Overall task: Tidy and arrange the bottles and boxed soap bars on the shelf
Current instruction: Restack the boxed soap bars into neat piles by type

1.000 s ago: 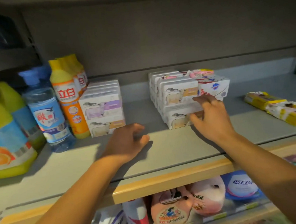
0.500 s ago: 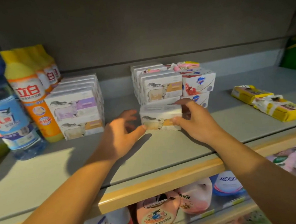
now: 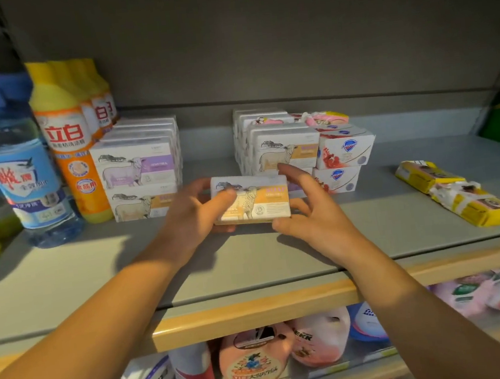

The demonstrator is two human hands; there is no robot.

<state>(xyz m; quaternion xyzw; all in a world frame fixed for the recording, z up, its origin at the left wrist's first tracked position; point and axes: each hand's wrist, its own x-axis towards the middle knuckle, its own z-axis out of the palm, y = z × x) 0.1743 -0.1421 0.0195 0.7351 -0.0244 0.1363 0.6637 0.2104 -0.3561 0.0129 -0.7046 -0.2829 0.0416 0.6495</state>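
Hands at centre frame: my left hand [image 3: 194,216] and right hand [image 3: 310,214] grasp a white cardboard soap box with orange label [image 3: 251,198] above the grey shelf [image 3: 250,260]; next, I judge, seat it squarely on a matching stack.

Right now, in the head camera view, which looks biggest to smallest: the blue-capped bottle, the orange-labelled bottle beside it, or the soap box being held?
1. Blue-capped bottle and orange-labelled bottle: too alike to rank; the blue one stands nearer and its top is blurred.
2. Held soap box, between left hand and right hand: clearly smallest.
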